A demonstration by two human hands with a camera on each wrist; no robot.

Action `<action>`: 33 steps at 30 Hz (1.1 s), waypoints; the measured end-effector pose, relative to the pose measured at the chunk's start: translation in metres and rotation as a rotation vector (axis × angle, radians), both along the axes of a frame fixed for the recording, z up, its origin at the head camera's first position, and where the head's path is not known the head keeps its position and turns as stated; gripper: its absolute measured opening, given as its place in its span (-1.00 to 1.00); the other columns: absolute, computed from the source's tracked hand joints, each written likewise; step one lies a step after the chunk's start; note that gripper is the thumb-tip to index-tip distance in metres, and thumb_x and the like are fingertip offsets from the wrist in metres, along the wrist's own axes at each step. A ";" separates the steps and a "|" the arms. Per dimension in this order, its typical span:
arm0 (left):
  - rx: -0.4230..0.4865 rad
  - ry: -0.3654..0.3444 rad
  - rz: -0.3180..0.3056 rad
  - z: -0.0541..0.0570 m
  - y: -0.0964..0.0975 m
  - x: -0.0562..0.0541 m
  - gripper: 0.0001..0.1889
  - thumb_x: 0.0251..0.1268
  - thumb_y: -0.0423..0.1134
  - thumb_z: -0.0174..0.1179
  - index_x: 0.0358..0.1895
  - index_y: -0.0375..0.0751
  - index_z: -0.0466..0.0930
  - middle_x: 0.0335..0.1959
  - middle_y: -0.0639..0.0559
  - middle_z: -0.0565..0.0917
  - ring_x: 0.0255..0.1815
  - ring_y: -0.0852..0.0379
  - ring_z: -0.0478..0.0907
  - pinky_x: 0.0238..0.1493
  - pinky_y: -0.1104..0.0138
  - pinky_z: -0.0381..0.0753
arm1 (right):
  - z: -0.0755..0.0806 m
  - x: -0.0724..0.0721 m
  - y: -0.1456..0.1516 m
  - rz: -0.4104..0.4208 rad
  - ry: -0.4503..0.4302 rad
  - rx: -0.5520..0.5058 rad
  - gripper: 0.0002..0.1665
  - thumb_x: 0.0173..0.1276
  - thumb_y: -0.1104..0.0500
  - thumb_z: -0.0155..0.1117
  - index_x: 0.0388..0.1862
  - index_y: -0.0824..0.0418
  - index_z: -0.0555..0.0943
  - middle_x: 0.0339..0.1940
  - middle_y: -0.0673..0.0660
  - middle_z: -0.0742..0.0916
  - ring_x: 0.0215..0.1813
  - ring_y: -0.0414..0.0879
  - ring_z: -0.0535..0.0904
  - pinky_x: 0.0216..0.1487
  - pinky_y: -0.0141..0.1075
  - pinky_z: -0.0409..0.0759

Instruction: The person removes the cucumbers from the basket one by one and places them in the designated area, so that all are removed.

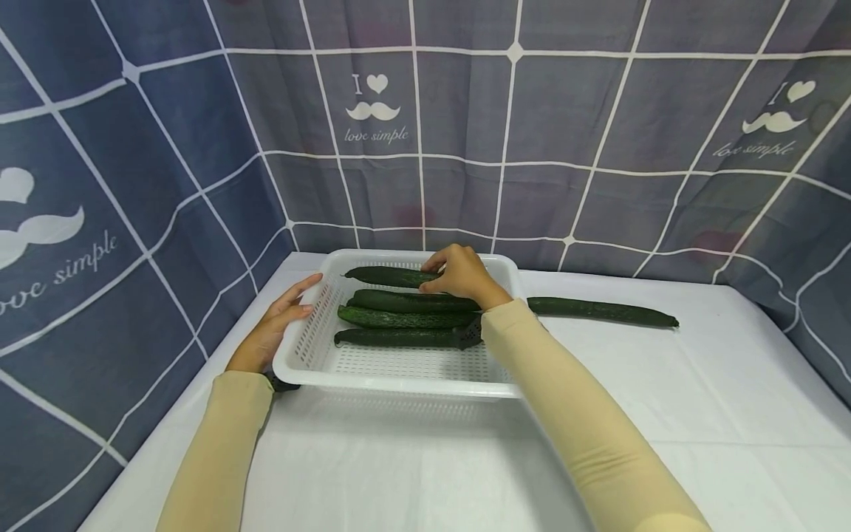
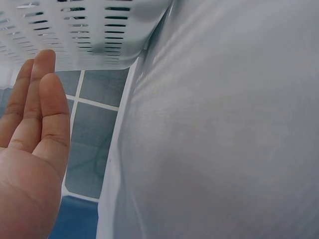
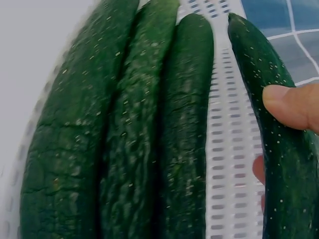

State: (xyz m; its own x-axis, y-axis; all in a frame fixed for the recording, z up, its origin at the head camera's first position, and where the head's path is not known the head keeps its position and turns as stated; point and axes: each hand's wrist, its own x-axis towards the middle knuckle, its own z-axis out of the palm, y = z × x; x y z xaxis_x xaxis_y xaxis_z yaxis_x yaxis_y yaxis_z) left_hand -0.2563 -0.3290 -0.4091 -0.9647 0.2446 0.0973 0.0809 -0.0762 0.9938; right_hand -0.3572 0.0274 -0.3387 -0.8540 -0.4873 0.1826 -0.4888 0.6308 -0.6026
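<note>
A white plastic basket (image 1: pixel 399 386) with slotted walls stands on the table. Inside it, at the back, lies a long dark green cucumber (image 1: pixel 385 276), pinched by my right hand (image 1: pixel 465 277); the right wrist view shows the thumb (image 3: pixel 294 104) on one side and fingertips partly hidden behind. Whether this cucumber is raised off the basket floor I cannot tell. Nearer the front, three more cucumbers (image 1: pixel 399 319) lie side by side. My left hand (image 1: pixel 272 329) is at the basket's left wall, its fingers extended and holding nothing; contact with the wall is unclear.
Right of the basket, another cucumber (image 1: pixel 605 310) lies on the white tablecloth (image 1: pixel 731 384). A grey-blue checked curtain (image 1: pixel 459 133) hangs behind the table and along its left and right sides.
</note>
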 end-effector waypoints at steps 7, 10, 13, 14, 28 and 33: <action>-0.015 -0.004 0.010 -0.001 -0.001 0.000 -0.37 0.62 -0.28 0.03 0.65 0.27 0.33 0.35 0.08 0.46 0.22 0.15 0.58 0.09 0.21 0.69 | 0.009 0.005 0.003 0.046 -0.007 -0.048 -0.59 0.18 0.14 0.75 0.03 0.15 0.89 0.05 0.14 0.85 0.06 0.07 0.74 0.11 -0.01 0.67; -0.012 -0.002 0.010 -0.002 -0.002 0.000 -0.38 0.63 -0.29 0.05 0.65 0.27 0.34 0.35 0.11 0.49 0.22 0.16 0.59 0.10 0.23 0.69 | 0.014 0.008 0.004 0.059 -0.004 -0.062 -0.60 0.16 0.14 0.76 0.00 0.12 0.90 0.04 0.12 0.86 0.02 0.06 0.76 0.05 -0.01 0.69; -0.007 0.000 0.001 -0.003 -0.002 -0.001 -0.37 0.62 -0.29 0.04 0.65 0.27 0.34 0.33 0.10 0.49 0.22 0.15 0.59 0.10 0.22 0.69 | 0.019 0.012 0.005 0.073 -0.002 -0.085 -0.61 0.14 0.14 0.77 -0.02 0.10 0.90 0.04 0.10 0.86 0.04 0.06 0.75 0.07 -0.01 0.69; -0.005 0.000 -0.001 -0.003 -0.002 -0.001 -0.37 0.62 -0.29 0.04 0.65 0.28 0.34 0.33 0.09 0.48 0.22 0.15 0.59 0.10 0.22 0.69 | 0.020 0.013 0.006 0.079 0.000 -0.092 -0.61 0.14 0.14 0.77 -0.02 0.10 0.90 0.05 0.10 0.86 0.05 0.06 0.75 0.08 -0.01 0.69; -0.004 -0.021 0.003 -0.001 0.000 0.000 -0.36 0.62 -0.27 0.05 0.67 0.27 0.30 0.33 0.04 0.45 0.23 0.13 0.58 0.10 0.19 0.69 | 0.043 0.033 0.025 0.134 0.043 -0.110 -0.62 0.13 0.16 0.78 -0.05 0.13 0.90 0.01 0.07 0.87 0.06 0.04 0.78 0.17 -0.02 0.68; -0.004 -0.018 0.001 -0.002 0.000 -0.001 -0.35 0.62 -0.28 0.03 0.68 0.26 0.30 0.33 0.05 0.45 0.22 0.12 0.58 0.10 0.19 0.69 | 0.052 0.041 0.034 0.175 0.123 -0.118 -0.63 0.10 0.20 0.78 -0.09 0.21 0.88 -0.11 0.08 0.89 -0.02 0.03 0.81 0.11 -0.05 0.70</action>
